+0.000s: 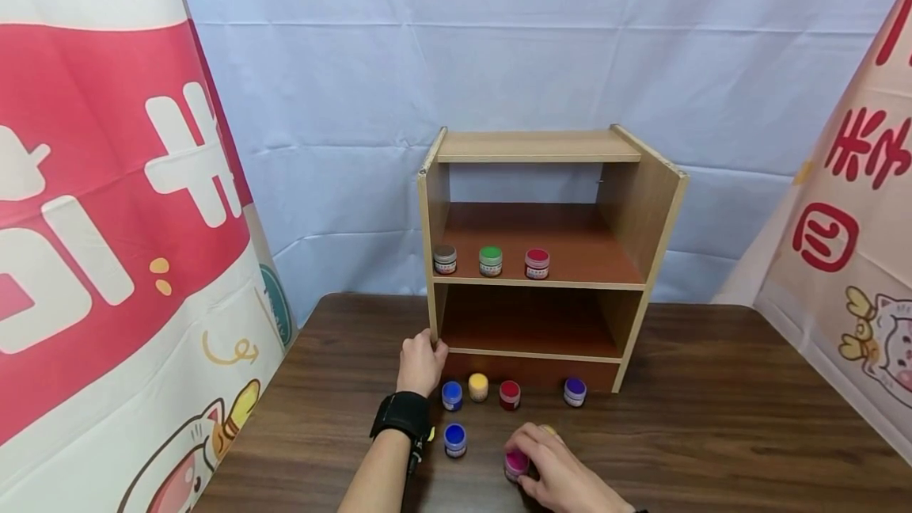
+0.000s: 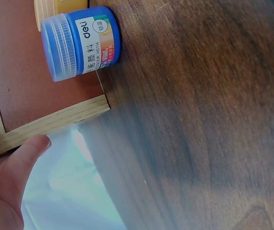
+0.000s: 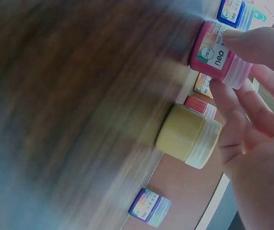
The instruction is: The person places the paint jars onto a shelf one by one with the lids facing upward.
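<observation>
My left hand holds the lower front edge of the left side panel of a small wooden shelf. In the left wrist view a fingertip lies against the panel's outer side. My right hand grips a magenta paint jar at the table's front, thumb on one side and fingers on the other. Right beside that hand stands a yellow paint jar, mostly hidden by it in the head view. Near the left hand is a blue paint jar with a printed label.
Brown, green and red jars stand along the middle board's front edge. On the table before the shelf are a pale yellow jar, a red jar, a purple jar and another blue jar. Cloth hangs behind and at both sides.
</observation>
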